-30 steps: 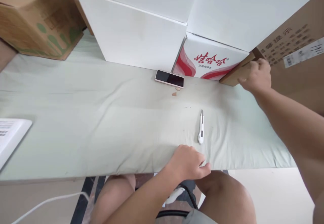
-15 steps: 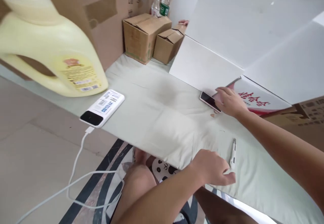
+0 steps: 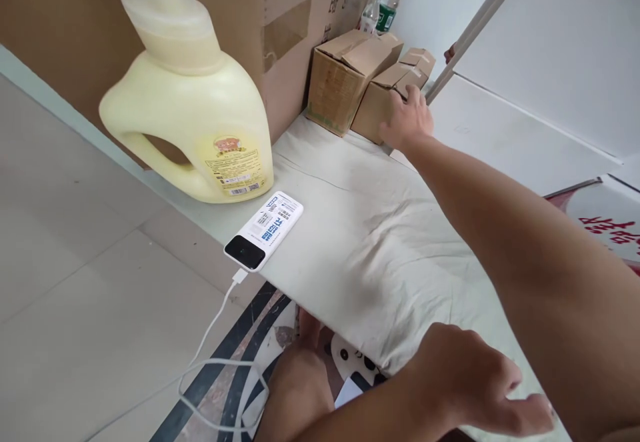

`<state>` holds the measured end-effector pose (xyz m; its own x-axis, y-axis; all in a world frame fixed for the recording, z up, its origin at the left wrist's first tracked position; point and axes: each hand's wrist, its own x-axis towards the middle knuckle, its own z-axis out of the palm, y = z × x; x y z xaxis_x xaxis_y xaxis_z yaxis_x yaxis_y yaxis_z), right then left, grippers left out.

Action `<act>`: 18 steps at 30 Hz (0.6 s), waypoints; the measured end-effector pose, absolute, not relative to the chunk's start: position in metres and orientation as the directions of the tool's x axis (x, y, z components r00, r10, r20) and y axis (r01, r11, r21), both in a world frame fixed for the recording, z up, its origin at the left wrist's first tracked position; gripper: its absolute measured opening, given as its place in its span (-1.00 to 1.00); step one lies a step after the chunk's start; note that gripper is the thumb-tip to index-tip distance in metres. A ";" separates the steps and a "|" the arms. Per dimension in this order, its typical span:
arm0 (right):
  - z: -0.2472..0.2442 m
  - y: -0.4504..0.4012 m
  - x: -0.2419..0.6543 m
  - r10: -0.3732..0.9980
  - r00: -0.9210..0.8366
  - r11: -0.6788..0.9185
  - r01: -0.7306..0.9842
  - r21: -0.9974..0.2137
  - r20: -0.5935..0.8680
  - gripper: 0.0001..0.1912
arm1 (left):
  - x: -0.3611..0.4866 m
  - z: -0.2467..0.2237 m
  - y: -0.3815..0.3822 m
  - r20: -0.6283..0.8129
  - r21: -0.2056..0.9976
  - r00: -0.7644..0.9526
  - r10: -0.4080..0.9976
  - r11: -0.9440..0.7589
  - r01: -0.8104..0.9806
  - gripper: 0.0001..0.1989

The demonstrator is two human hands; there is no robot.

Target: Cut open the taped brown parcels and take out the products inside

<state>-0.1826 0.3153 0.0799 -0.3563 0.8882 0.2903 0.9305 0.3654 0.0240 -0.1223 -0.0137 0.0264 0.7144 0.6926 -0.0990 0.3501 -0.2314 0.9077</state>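
My right hand [image 3: 409, 119] reaches to the back of the cloth-covered surface, its fingers spread at the near end of a small brown cardboard box [image 3: 373, 105]. Whether the fingertips press on the box I cannot tell. A larger cardboard box [image 3: 333, 82] stands against it on the left. Low at the right, my left hand [image 3: 475, 382] is loosely curled with the thumb sticking out, and nothing shows in it. The inside of its fingers is hidden. My forearms cover much of the right part of the cloth.
A yellow detergent jug [image 3: 200, 122] stands at the left. Before it lies a white power bank [image 3: 265, 232] with a white cable [image 3: 215, 322] hanging over the edge. Two plastic bottles [image 3: 380, 12] are behind the boxes. White panels [image 3: 530, 129] rise at the right, beside a red-lettered carton [image 3: 610, 219].
My right hand has left the dark-screened phone and moved back and left to the small box. The view has swung right-to-left; phone and utility knife no longer show. My left hand stays curled.
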 end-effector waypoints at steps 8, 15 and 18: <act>0.086 0.355 -0.194 0.940 -0.284 0.288 0.958 0.007 0.189 -0.40 | -0.113 0.017 -0.007 -0.099 0.921 0.792 0.603 -0.247 0.303 -0.49; 0.077 0.333 -0.181 0.902 -0.363 0.375 0.927 -0.007 0.233 -0.37 | -0.124 0.030 -0.006 -0.159 0.926 0.693 0.703 -0.137 0.352 -0.55; 0.076 0.302 -0.169 0.864 -0.438 0.454 0.891 -0.008 0.248 -0.30 | -0.125 0.034 -0.005 -0.143 0.927 0.650 0.746 -0.130 0.353 -0.56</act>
<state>-0.1688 0.3023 0.0759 -0.4380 0.8642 0.2477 0.8910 0.4540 -0.0085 -0.1251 -0.0050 0.0339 0.6505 0.7459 -0.1430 0.3526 -0.1298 0.9267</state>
